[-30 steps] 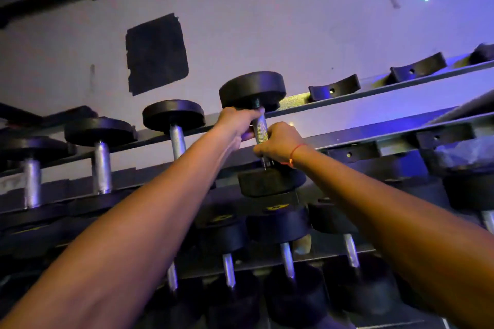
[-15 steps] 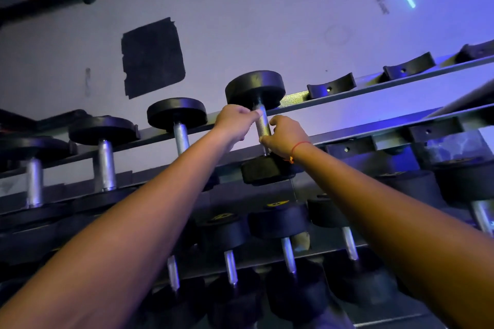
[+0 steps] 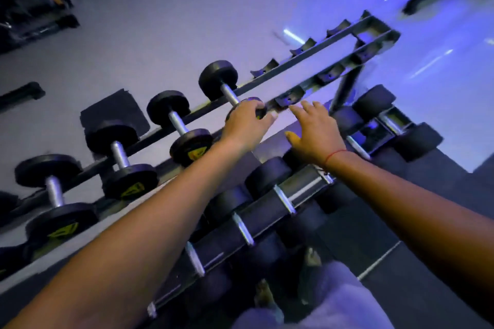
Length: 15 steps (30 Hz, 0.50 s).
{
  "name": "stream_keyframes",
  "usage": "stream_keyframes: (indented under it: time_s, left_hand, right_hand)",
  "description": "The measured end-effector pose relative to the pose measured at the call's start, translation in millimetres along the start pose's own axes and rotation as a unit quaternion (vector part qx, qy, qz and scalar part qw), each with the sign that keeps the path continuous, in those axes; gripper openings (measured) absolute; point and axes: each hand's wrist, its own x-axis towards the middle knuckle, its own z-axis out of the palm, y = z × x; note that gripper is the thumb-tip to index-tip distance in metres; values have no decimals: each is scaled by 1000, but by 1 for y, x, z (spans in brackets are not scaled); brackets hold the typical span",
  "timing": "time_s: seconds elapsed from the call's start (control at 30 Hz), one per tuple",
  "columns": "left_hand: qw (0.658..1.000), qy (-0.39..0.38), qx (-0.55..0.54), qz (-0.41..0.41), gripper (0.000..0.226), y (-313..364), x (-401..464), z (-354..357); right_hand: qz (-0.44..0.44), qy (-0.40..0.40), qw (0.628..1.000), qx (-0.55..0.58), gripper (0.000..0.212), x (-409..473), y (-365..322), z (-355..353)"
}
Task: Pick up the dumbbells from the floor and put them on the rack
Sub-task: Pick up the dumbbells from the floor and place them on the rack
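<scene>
A black dumbbell [image 3: 218, 79] with a silver handle lies across the top tier of the rack [image 3: 307, 59], its far head over the back rail. My left hand [image 3: 244, 125] is curled over its near head, which is mostly hidden under the fingers. To the right, my right hand [image 3: 315, 134] hovers off the dumbbell with fingers spread and nothing in it. It is just below an empty cradle [image 3: 290, 97].
Three more dumbbells [image 3: 168, 107] sit on the top tier to the left, and several bigger ones [image 3: 267, 176] fill the lower tier. Empty cradles [image 3: 331, 75] run to the right. A black floor mat [image 3: 115, 112] lies behind the rack. Gym machines [image 3: 32, 19] stand far left.
Both hands have left the dumbbell's handle. The left now covers the near head and the right has opened and moved right. My head has tilted, swinging the view.
</scene>
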Motion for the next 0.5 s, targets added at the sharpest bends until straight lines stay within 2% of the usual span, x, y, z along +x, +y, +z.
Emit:
stream_keyframes:
  time_s: [0.1, 0.23, 0.33, 0.5]
  left_hand:
    - [992, 9, 84, 91, 55, 40, -52, 14]
    - [965, 19, 185, 184, 65, 81, -131, 49]
    - [953, 29, 221, 206, 68, 109, -194, 84]
    - [943, -55, 228, 237, 73, 153, -308, 165]
  right_hand:
    - [29, 32, 999, -12, 63, -71, 26, -36]
    - [81, 55, 995, -11, 69, -174, 64, -64]
    - [110, 57, 992, -7, 70, -256, 93, -66]
    - [198, 55, 979, 10, 71, -423, 139, -70]
